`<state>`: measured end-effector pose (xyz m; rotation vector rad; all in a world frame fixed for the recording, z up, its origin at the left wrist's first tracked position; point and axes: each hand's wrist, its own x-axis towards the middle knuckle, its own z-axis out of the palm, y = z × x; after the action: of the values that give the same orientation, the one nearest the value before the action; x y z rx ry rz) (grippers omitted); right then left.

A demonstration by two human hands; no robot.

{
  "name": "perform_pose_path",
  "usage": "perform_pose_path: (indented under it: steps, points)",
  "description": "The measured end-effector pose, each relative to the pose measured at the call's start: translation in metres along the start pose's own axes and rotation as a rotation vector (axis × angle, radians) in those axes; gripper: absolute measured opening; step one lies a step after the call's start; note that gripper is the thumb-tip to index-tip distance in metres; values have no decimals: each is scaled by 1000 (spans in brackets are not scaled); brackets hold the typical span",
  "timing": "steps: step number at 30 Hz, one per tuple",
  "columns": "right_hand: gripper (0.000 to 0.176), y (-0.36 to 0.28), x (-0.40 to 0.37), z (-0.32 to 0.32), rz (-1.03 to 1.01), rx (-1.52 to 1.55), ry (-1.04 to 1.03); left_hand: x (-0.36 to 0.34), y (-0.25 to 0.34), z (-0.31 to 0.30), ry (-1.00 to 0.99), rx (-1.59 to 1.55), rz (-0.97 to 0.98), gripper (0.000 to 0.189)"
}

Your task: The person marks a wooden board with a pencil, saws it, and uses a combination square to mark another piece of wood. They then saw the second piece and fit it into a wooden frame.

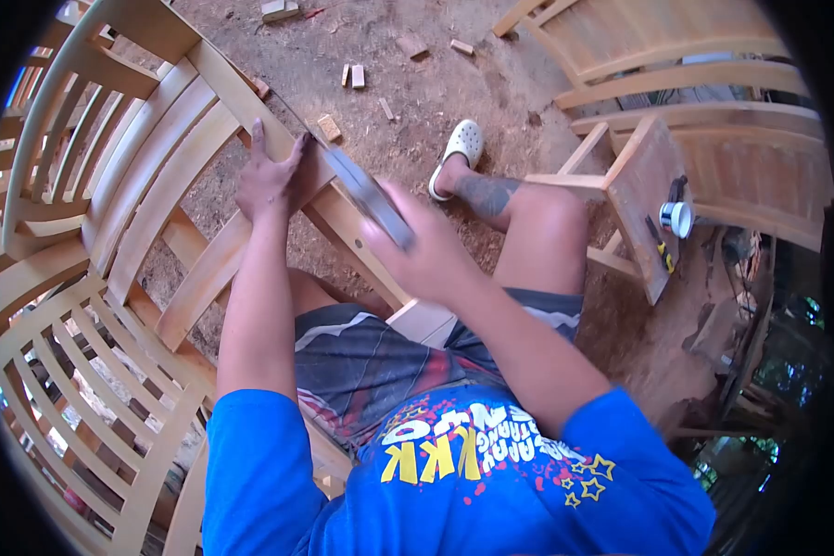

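Note:
My right hand [408, 236] is wrapped round a long flat metal tool [371, 196], slightly blurred, that slants up and left toward the corner of a wooden frame [320, 176]. Beside the tool's far end, my left hand [271, 176] rests on the pale wood with index finger and thumb spread. The frame belongs to a slatted wooden bench [157, 167] at the left. A wooden rail [361, 246] runs from the corner down toward my lap.
Wood offcuts [358, 76] lie on the dirt floor [315, 37]. At the right stands a small wooden stool [635, 204] with a white cup [676, 220] and a yellow-and-black tool [665, 257]. Another slatted wooden piece [704, 120] is behind it.

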<state>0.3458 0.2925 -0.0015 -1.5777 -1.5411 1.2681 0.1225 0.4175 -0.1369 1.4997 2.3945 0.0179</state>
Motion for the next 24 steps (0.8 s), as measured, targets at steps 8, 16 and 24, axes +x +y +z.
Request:
perform_pose_path:
  steps: [8, 16, 24]
  points:
    - [62, -40, -151, -76, 234, 34, -149, -3, -4, 4, 36, -22, 24, 103]
    - [48, -14, 63, 21, 120, -49, -87, -4, -2, -4, -47, -25, -3, 96]
    - [63, -27, -159, -75, 138, -39, -122, -8, 2, -2, -2, -34, -3, 101]
